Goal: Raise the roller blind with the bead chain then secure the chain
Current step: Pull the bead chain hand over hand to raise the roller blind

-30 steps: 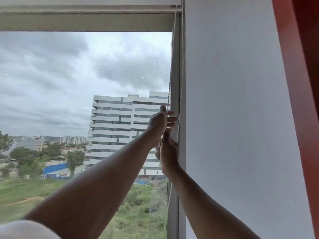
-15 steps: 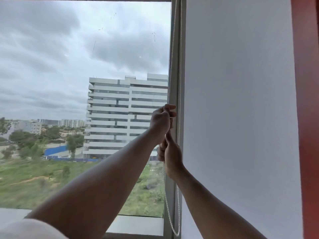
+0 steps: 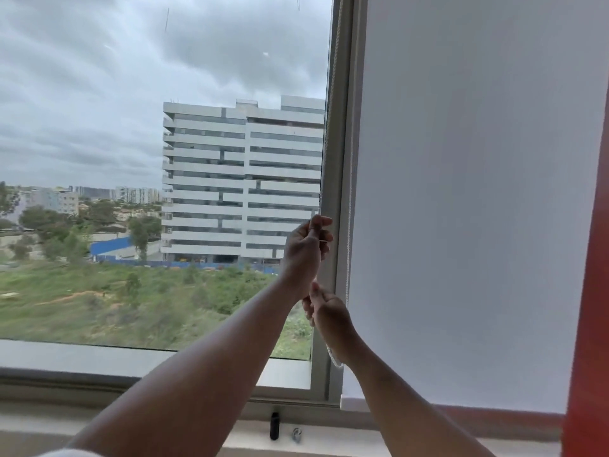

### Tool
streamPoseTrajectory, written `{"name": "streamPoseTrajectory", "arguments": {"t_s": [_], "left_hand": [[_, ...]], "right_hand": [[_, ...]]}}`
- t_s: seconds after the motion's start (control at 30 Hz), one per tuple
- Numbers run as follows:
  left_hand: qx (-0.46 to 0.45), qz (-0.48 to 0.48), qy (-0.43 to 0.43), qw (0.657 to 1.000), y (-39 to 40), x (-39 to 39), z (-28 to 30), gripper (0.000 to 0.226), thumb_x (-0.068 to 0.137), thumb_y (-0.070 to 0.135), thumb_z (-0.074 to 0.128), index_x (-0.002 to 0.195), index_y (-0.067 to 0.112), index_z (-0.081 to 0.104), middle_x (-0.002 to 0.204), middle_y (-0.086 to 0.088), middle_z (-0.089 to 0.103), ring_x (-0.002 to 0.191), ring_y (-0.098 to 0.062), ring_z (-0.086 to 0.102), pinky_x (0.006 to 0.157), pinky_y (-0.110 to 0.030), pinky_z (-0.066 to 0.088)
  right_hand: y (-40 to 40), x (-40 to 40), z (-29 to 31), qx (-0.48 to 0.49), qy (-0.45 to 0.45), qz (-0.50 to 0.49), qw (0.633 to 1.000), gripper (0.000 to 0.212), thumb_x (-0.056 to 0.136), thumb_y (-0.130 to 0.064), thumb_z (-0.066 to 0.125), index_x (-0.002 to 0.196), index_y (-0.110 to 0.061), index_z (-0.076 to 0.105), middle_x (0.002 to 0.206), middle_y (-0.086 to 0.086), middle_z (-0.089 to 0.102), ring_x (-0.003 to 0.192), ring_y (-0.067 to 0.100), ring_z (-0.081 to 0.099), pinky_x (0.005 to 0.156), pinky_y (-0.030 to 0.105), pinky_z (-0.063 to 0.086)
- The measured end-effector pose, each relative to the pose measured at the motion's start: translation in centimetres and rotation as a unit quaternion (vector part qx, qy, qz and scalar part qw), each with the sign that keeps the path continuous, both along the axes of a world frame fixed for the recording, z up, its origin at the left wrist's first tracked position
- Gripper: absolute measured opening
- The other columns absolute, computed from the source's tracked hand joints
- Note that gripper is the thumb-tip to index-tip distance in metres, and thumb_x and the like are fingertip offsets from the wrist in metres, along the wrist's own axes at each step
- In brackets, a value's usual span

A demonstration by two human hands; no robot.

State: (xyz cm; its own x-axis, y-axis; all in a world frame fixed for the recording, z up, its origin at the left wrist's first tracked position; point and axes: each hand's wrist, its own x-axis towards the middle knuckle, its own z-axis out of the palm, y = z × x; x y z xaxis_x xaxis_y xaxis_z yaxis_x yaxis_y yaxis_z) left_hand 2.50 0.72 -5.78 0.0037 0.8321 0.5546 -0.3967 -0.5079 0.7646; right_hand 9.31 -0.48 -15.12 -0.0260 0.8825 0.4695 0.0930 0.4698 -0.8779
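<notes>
L hand point(image 3: 304, 245): fingers curled shut round the bead chain point(image 3: 350, 179), thumb on top, fist up against the window frame point(image 3: 339, 133). R hand point(image 3: 324, 310) just below it, fingers also curled, back of hand to camera; looks closed on same chain, but the contact itself is hidden, so can't tell for sure. Hands stacked, wrist of L nearly touching R knuckles. Reads as hand-over-hand pulling, upper hand gripping while lower one takes up slack.

Chain: two strands run down along the frame, one at glass edge, one at edge of neighbouring blind point(image 3: 478, 192); loop bottom hangs free by R wrist, above the sill point(image 3: 99, 361).

No blind fabric visible over the L pane point(image 3: 131, 127) — judge raise is done or close; top of window out of shot, so not confirmed. Securing not yet done.

Room: tight to the R, where the neighbouring blind hangs full length, w/ red curtain point(image 3: 590, 291) beyond. Open to L across glass. Below, small dark fitting point(image 3: 274, 425) and metal hook-like bit point(image 3: 297, 434) on the ledge — poss. chain anchor, too small to tell.
</notes>
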Motion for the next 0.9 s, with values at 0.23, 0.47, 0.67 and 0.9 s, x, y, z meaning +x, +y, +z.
{"name": "streamPoseTrajectory", "arguments": {"t_s": [0.23,0.47,0.67,0.9], "left_hand": [[-0.02,-0.009,0.036,0.999,0.1,-0.6,-5.2,0.031,0.109,0.02,0.037,0.094,0.016,0.064,0.062,0.007,0.069,0.056,-0.005,0.064,0.057,-0.014,0.049],[-0.047,0.001,0.097,0.994,1.3,-1.6,-11.0,0.028,0.107,0.022,0.043,0.093,0.014,0.066,0.071,0.003,0.071,0.065,-0.01,0.067,0.066,-0.022,0.05],[-0.058,0.043,0.139,0.988,1.6,-3.0,-15.4,0.024,0.104,0.016,0.05,0.097,0.002,0.068,0.076,-0.005,0.069,0.062,-0.001,0.066,0.059,-0.011,0.046],[-0.078,0.041,0.222,0.971,2.2,-4.4,-19.3,0.024,0.103,0.024,0.053,0.095,0.009,0.07,0.078,-0.005,0.072,0.065,0.003,0.064,0.061,-0.008,0.044]], "right_hand": [[1.2,0.9,-5.4,-0.024,-0.16,-0.037,0.986,0.032,0.104,-0.016,0.044,0.077,-0.019,0.061,0.069,-0.006,0.057,0.054,-0.003,0.051,0.055,0.012,0.037],[2.7,1.9,-8.6,-0.066,-0.312,-0.045,0.947,0.031,0.097,-0.021,0.056,0.08,0.003,0.064,0.079,0.006,0.055,0.072,0.016,0.049,0.062,0.024,0.037],[2.9,2.8,-11.3,-0.079,-0.325,-0.071,0.94,0.024,0.095,-0.022,0.059,0.089,-0.002,0.071,0.091,0.001,0.06,0.075,0.008,0.054,0.066,0.013,0.039],[2.8,2.2,-13.5,-0.078,-0.313,-0.09,0.942,0.013,0.087,-0.016,0.068,0.088,-0.007,0.077,0.093,-0.001,0.068,0.082,0.01,0.062,0.069,0.008,0.042]]}}
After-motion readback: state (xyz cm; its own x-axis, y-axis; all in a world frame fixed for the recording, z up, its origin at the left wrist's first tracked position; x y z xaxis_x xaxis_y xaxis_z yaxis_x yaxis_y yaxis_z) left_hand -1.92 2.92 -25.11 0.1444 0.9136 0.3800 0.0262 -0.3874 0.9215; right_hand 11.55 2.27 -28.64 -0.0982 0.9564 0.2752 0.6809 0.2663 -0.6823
